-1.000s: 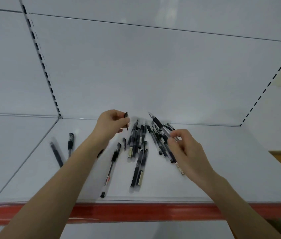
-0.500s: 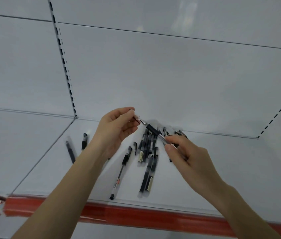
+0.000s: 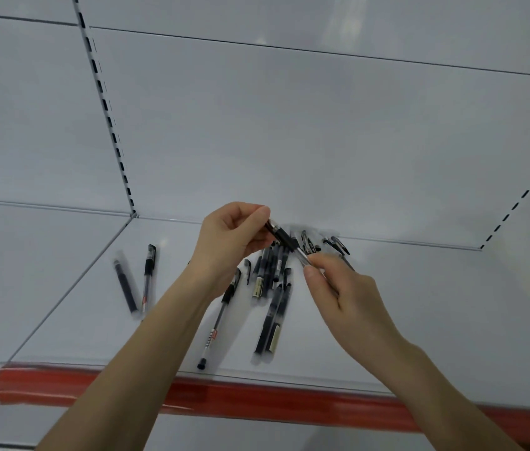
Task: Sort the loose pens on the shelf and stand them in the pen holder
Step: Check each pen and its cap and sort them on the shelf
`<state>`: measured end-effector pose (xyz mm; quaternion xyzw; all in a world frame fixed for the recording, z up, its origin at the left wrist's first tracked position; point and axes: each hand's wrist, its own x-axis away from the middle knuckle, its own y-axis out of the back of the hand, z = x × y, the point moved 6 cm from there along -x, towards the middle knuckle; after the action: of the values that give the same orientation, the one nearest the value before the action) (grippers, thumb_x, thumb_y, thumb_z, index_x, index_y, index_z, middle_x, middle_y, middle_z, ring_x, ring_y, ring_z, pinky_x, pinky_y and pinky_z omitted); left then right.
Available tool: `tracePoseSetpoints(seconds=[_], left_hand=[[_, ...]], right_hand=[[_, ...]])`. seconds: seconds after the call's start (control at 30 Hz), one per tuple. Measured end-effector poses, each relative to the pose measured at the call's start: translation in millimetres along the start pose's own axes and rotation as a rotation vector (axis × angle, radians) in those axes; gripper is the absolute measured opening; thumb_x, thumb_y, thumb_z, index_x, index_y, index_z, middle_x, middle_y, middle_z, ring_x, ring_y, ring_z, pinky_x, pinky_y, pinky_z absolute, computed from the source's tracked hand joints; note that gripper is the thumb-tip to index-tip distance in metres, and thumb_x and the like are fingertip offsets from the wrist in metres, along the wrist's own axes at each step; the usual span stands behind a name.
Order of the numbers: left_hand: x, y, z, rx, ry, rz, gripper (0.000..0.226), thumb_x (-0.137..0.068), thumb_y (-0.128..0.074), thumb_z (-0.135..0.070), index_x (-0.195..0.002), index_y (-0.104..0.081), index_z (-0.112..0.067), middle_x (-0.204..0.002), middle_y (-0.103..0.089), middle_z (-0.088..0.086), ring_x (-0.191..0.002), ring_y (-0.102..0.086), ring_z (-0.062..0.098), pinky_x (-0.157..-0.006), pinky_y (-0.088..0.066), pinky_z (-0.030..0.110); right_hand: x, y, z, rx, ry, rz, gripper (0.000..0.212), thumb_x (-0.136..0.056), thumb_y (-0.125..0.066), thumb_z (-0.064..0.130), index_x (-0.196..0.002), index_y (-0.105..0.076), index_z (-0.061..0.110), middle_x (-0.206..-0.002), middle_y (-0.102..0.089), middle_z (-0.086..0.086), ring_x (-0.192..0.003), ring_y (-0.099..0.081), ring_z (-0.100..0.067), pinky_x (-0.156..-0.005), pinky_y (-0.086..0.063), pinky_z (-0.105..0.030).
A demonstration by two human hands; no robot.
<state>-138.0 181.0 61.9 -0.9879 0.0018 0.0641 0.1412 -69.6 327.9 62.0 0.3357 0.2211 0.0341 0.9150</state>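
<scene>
Up close, 2 bare hands share 1 pen [image 3: 285, 237] above a white shelf [image 3: 420, 320]. The left hand [image 3: 228, 242] pinches the pen's black upper end between thumb and curled fingers. The right hand [image 3: 338, 294], at 4 o'clock of the left, pinches its clear barrel. The pen slants between them, off the surface. Beneath it, a loose pile of dark pens [image 3: 270, 275] lies flat on the shelf. A clear-barrelled pen [image 3: 221, 314] lies at 7 o'clock of the pile, a dark pair [image 3: 268, 330] at 6 o'clock. 2 more pens [image 3: 148, 278] lie well apart at 9 o'clock, near the shelf's left seam. A red strip [image 3: 257, 398] runs along the front edge; a white back panel [image 3: 289, 141] and a slotted upright [image 3: 104, 102] rise behind.
</scene>
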Motion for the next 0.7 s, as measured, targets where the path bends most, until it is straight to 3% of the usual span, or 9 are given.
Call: tracePoseSetpoints(seconds=[0.13, 0.23, 0.37, 0.43, 0.5, 0.57, 0.63, 0.7], left_hand=[[2, -4, 0, 0.001, 0.003, -0.007, 0.005, -0.089, -0.057, -0.010, -0.085, -0.059, -0.011, -0.074, -0.066, 0.008, -0.061, -0.065, 0.015, -0.062, -0.057, 0.023], [1, 0, 6, -0.075, 0.041, -0.011, 0.004, -0.089, -0.056, -0.009, -0.093, -0.056, -0.009, -0.076, -0.068, 0.010, -0.060, -0.068, 0.018, -0.060, -0.058, 0.025], [-7, 28, 13, -0.220, 0.082, -0.078, 0.012, -0.089, -0.056, -0.007, -0.100, -0.058, -0.005, -0.072, -0.065, 0.010, -0.054, -0.065, 0.018, -0.058, -0.058, 0.026], [-12, 50, 13, -0.425, 0.059, -0.141, 0.016, -0.089, -0.054, -0.009, -0.104, -0.061, -0.007, -0.072, -0.063, 0.011, -0.058, -0.061, 0.021, -0.061, -0.058, 0.031], [-18, 68, 10, -0.783, -0.001, -0.174, 0.022, -0.089, -0.052, -0.015, -0.109, -0.063, -0.011, -0.078, -0.063, 0.011, -0.065, -0.056, 0.022, -0.069, -0.054, 0.033], [-21, 79, 11, -1.093, -0.037, -0.155, 0.026, -0.091, -0.050, -0.019, -0.114, -0.062, -0.015, -0.089, -0.064, 0.010, -0.072, -0.051, 0.018, -0.074, -0.043, 0.026], [-21, 83, 17, -1.220, -0.019, -0.133, 0.029, -0.092, -0.050, -0.023, -0.118, -0.060, -0.016, -0.105, -0.064, 0.010, -0.081, -0.050, 0.018, -0.077, -0.036, 0.023], [-20, 82, 23, -1.312, 0.004, -0.115, 0.031, -0.091, -0.050, -0.024, -0.121, -0.058, -0.016, -0.112, -0.062, 0.012, -0.093, -0.055, 0.026, -0.078, -0.038, 0.028]], right_hand=[[0, -7, -1, -0.034, 0.022, -0.028, 0.022, -0.095, -0.043, 0.023, -0.082, -0.043, 0.041, -0.052, -0.046, 0.012, -0.046, -0.037, -0.009, -0.045, -0.027, -0.019], [-7, -13, -8, -0.043, -0.042, 0.053, 0.013, -0.096, -0.041, 0.027, -0.087, -0.049, 0.030, -0.051, -0.046, 0.006, -0.049, -0.042, -0.007, -0.050, -0.033, -0.019], [-13, -22, -25, -0.032, -0.166, 0.235, 0.035, -0.097, -0.033, 0.037, -0.092, -0.057, 0.013, -0.072, -0.062, 0.001, -0.058, -0.055, 0.000, -0.053, -0.042, -0.009], [-14, -23, -34, -0.006, -0.197, 0.241, 0.036, -0.097, -0.035, 0.036, -0.091, -0.059, 0.010, -0.076, -0.063, 0.001, -0.060, -0.057, -0.003, -0.053, -0.042, -0.008], [-17, -24, -43, 0.063, -0.202, 0.242, 0.028, -0.096, -0.042, 0.031, -0.086, -0.060, 0.010, -0.079, -0.064, -0.001, -0.069, -0.061, -0.015, -0.060, -0.046, -0.017], [-20, -25, -48, 0.161, -0.198, 0.256, 0.022, -0.094, -0.047, 0.030, -0.084, -0.060, 0.015, -0.078, -0.062, 0.001, -0.073, -0.059, -0.019, -0.061, -0.044, -0.019], [-23, -28, -48, 0.228, -0.189, 0.259, 0.021, -0.092, -0.050, 0.033, -0.086, -0.060, 0.016, -0.078, -0.060, 0.004, -0.073, -0.055, -0.013, -0.059, -0.038, -0.013], [-27, -34, -45, 0.233, -0.179, 0.253, 0.025, -0.090, -0.053, 0.038, -0.091, -0.062, 0.014, -0.082, -0.059, 0.003, -0.075, -0.054, -0.012, -0.061, -0.040, -0.016]])
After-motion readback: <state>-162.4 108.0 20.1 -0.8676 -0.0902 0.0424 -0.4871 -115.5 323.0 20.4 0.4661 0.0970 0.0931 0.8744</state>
